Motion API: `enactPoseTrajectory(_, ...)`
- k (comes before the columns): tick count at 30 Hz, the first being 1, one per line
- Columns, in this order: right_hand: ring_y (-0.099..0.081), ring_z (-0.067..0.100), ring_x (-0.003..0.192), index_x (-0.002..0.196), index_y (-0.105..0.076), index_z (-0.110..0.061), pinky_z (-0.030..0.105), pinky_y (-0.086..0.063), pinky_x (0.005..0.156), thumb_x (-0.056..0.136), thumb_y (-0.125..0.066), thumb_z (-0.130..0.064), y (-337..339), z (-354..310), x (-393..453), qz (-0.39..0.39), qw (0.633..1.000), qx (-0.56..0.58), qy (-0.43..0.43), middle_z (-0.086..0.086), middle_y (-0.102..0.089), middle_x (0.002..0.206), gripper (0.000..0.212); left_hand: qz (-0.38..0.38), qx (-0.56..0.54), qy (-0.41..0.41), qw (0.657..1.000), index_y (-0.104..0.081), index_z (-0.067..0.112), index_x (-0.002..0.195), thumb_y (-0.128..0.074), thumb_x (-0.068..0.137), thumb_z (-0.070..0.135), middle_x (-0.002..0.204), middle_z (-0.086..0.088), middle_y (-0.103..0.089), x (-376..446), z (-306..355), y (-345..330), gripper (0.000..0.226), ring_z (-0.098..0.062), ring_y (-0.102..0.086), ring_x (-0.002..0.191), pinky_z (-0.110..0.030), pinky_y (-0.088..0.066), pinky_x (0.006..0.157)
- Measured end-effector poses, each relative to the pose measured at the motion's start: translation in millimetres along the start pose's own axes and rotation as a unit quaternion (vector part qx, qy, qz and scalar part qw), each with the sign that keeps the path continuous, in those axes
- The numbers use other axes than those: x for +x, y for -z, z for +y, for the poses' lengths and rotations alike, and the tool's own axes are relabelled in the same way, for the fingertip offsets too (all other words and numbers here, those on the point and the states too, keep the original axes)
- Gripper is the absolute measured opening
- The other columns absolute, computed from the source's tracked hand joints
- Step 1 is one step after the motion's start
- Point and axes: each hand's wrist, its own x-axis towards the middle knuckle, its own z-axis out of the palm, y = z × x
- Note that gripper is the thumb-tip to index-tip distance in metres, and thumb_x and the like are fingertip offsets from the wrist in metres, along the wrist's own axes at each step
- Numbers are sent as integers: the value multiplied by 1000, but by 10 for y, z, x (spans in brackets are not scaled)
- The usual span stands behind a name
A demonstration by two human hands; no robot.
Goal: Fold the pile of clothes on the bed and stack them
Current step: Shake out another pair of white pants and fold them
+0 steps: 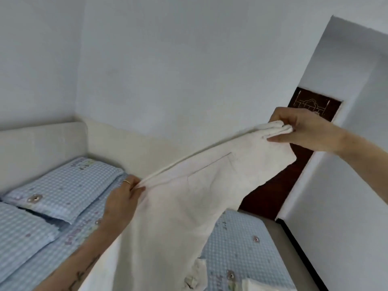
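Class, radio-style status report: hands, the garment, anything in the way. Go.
Left hand and right hand each pinch the white trousers by the top edge. Trousers stretched in the air above the bed, not yet folded. Nothing in the way.

Below me the bed (241, 244) wears a blue checked sheet; two matching pillows (63, 185) lie at its head end, against the pale headboard (42, 143).

I hold the trousers (189, 196) stretched between my left hand (122, 196) at eight o'clock and right hand (304, 129) at two. The pillow (67, 185) lies on the bed (241, 248) at nine o'clock, the door (279, 181) behind at three.
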Motion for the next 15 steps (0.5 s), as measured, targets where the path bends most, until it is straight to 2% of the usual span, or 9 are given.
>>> enactPoseTrajectory(2, -55, 9, 68, 78, -57, -18, 25, -44, 63, 77, -76, -13, -316, 184, 34, -2, 1000, 27, -13, 9, -64, 77, 19, 24, 72, -30, 997, -60, 12, 87, -66, 85, 9, 68, -8, -65, 44, -189, 158, 7, -31, -63, 64, -30, -38, 59)
enactPoseTrajectory(4, -59, 11, 72, 79, -59, -16, 29, -46, 66, 78, -74, -7, -625, 359, 32, -7, 998, 52, -24, 13, -67, 82, 17, 9, 123, -41, 992, -57, 14, 82, -65, 84, 6, 64, -4, -61, -3, -362, 212, 11, -32, -62, 62, -30, -36, 57)
enactPoseTrajectory(7, -67, 15, 83, 78, -63, -26, 36, -53, 73, 79, -71, -3, -1146, 566, -17, -41, 997, 56, -40, 0, -71, 87, 24, -35, 164, -42, 985, -53, 13, 73, -64, 80, -1, 64, -3, -56, -194, -689, 155, 19, -29, -57, 63, -31, -36, 55)
enactPoseTrajectory(10, -69, 13, 91, 79, -64, -25, 45, -55, 79, 82, -66, 2, -1676, 784, -111, -79, 994, 59, -52, -7, -73, 92, 27, -64, 177, -53, 981, -53, 12, 72, -63, 77, -4, 68, -4, -56, -452, -1007, 32, 19, -26, -55, 68, -30, -36, 54)
enactPoseTrajectory(13, -69, 15, 91, 79, -65, -26, 48, -54, 79, 81, -66, 5, -2096, 1050, -211, -90, 990, 81, -77, -8, -74, 92, 31, -90, 171, -66, 979, -53, 10, 70, -56, 72, 4, 70, -3, -55, -753, -1232, -128, 7, -19, -49, 71, -29, -39, 52)
enactPoseTrajectory(15, -68, 13, 90, 79, -66, -28, 44, -56, 76, 79, -66, 8, -2327, 1221, -276, -97, 987, 84, -92, -12, -73, 89, 36, -116, 171, -50, 977, -50, 10, 68, -60, 73, 0, 69, -2, -53, -951, -1349, -262, 15, -23, -51, 67, -30, -40, 53)
